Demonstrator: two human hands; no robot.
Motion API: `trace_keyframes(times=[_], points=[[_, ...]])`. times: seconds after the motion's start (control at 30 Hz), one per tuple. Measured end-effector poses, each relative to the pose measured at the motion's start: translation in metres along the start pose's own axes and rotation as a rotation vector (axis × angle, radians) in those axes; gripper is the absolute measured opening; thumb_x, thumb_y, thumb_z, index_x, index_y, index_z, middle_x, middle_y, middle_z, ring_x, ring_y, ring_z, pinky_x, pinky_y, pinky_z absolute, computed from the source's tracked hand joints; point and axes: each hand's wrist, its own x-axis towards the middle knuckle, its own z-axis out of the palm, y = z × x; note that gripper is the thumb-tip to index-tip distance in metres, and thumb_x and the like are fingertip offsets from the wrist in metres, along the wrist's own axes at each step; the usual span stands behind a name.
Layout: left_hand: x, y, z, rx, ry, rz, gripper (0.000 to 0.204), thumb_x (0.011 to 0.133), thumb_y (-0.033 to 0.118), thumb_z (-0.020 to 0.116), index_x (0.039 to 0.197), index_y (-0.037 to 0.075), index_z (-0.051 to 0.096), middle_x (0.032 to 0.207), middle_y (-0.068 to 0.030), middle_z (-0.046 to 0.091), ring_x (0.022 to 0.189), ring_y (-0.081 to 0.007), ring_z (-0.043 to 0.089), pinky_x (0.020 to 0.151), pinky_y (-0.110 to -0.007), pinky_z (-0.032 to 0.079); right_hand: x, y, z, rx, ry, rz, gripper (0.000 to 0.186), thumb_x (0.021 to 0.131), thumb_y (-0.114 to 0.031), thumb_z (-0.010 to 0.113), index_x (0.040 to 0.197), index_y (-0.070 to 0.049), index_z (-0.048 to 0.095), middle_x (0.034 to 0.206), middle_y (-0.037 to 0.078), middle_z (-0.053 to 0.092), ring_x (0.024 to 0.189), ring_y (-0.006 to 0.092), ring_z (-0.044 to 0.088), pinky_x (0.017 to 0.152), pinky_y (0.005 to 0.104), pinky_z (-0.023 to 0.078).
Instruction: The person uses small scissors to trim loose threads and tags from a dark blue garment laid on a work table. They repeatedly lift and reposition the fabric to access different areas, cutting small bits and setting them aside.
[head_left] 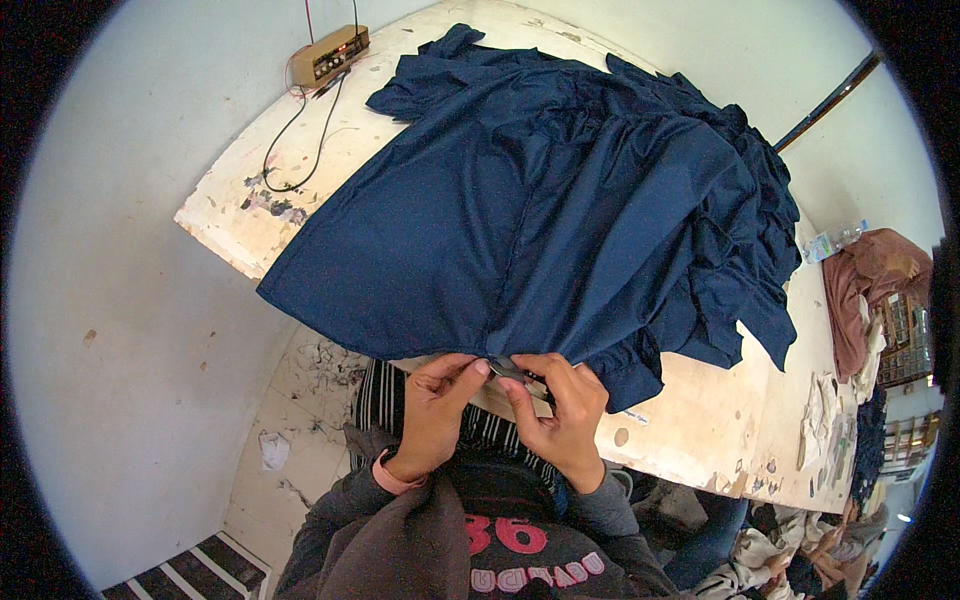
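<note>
A large navy garment (pixel 440 240) lies bunched across the pale wooden table (pixel 680 420), its lower hem near me. At the hem, beside a vertical seam, my left hand (pixel 445 405) pinches the cloth edge between thumb and fingers. Just to its right, my right hand (pixel 560 420) is closed round a small dark tool (pixel 508 369), apparently thread snips, which touches the hem. The tool is partly hidden by my fingers.
A tan control box (pixel 330 55) with cables sits at the back left. At the right lie a plastic bottle (pixel 833 240), brown cloth (pixel 855 290) and pale scraps (pixel 818 420). More fabric (pixel 760 555) is heaped below right. A white wall (pixel 110 300) borders the left.
</note>
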Motion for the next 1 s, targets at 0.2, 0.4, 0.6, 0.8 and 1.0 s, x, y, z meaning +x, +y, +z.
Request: trace_keyframes(times=[0.2, 0.4, 0.6, 0.8, 1.0], points=[[0.000, -0.003, 0.001, -0.032, -0.002, -0.016, 0.012, 0.096, 0.010, 0.069, 0.102, 0.000, 0.073, 0.095, -0.0037, 0.074, 0.086, -0.0067, 0.065, 0.079, -0.021, 0.048, -0.004, 0.000, 0.006, 0.056, 0.055, 0.056, 0.015, 0.079, -0.009, 0.079, 0.090, -0.003, 0.070, 0.077, 0.010, 0.069, 0.064, 0.0240, 0.066, 0.059, 0.0314, 0.045], [-0.001, -0.003, 0.000, 0.092, -0.011, 0.010, 0.012, 0.097, 0.010, 0.068, 0.102, 0.000, 0.073, 0.091, 0.0007, 0.071, 0.082, -0.0035, 0.060, 0.074, -0.020, 0.045, -0.003, -0.002, 0.003, 0.087, 0.038, 0.096, 0.016, 0.079, -0.011, 0.080, 0.090, -0.003, 0.070, 0.078, 0.009, 0.070, 0.064, 0.0233, 0.066, 0.060, 0.0311, 0.045], [-0.002, -0.003, -0.005, 0.252, -0.011, 0.066, 0.012, 0.097, 0.007, 0.067, 0.103, -0.001, 0.073, 0.092, 0.0018, 0.069, 0.081, -0.0028, 0.057, 0.071, -0.019, 0.043, 0.005, -0.005, -0.003, -0.019, -0.022, 0.042, 0.021, 0.077, -0.014, 0.082, 0.092, -0.005, 0.071, 0.082, 0.007, 0.071, 0.063, 0.0213, 0.065, 0.058, 0.0309, 0.044], [-0.004, -0.008, -0.004, 0.126, -0.019, 0.056, 0.013, 0.096, 0.005, 0.067, 0.107, -0.001, 0.072, 0.096, -0.0020, 0.071, 0.086, -0.0057, 0.062, 0.076, -0.021, 0.048, 0.006, -0.007, -0.002, -0.086, -0.011, -0.005, 0.019, 0.075, -0.013, 0.082, 0.090, -0.007, 0.072, 0.084, 0.005, 0.072, 0.061, 0.0207, 0.063, 0.056, 0.0318, 0.040], [-0.004, -0.016, -0.010, 0.057, -0.026, 0.060, 0.013, 0.096, 0.004, 0.067, 0.107, -0.001, 0.072, 0.098, -0.0033, 0.072, 0.087, -0.0065, 0.063, 0.078, -0.021, 0.050, 0.008, -0.007, -0.004, -0.078, -0.059, -0.020, 0.018, 0.077, -0.015, 0.081, 0.090, -0.007, 0.072, 0.083, 0.005, 0.071, 0.061, 0.0209, 0.063, 0.055, 0.0321, 0.040]])
